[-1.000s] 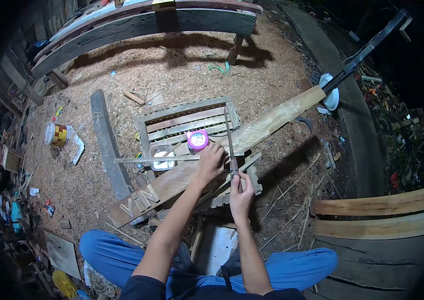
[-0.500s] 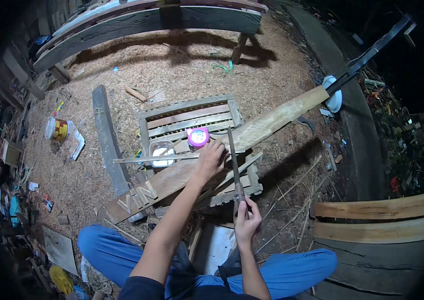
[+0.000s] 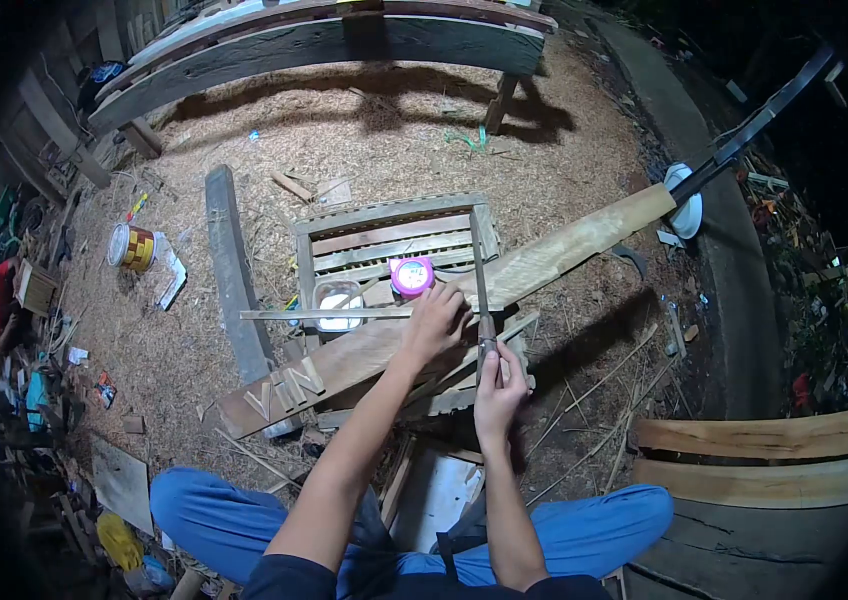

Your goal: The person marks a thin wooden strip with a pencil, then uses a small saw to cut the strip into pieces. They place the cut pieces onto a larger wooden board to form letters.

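My left hand [image 3: 435,322] has its fingers bent over a thin wooden strip [image 3: 344,314] that lies across the long board [image 3: 564,240]. My right hand [image 3: 500,395] is wrapped round the handle of a long narrow saw or blade [image 3: 481,270], which points away from me and crosses the board. Just beyond my left hand sits a round pink tape measure [image 3: 412,276]. Small wooden letter pieces [image 3: 285,390] lie on the board's near left end. A clear container [image 3: 338,304] with white contents stands left of the tape measure.
A slatted wooden frame [image 3: 394,212] supports the board. To its left lies a grey plank [image 3: 234,270], with a yellow and red bucket [image 3: 132,247] beyond. A heavy bench [image 3: 324,62] stands at the back. Two pale boards [image 3: 764,483] are at the right, near a white bowl [image 3: 686,203].
The whole view has shifted, so the scene sits slightly further right. The blade in my right hand stands more upright across the board. My left hand remains at the strip.
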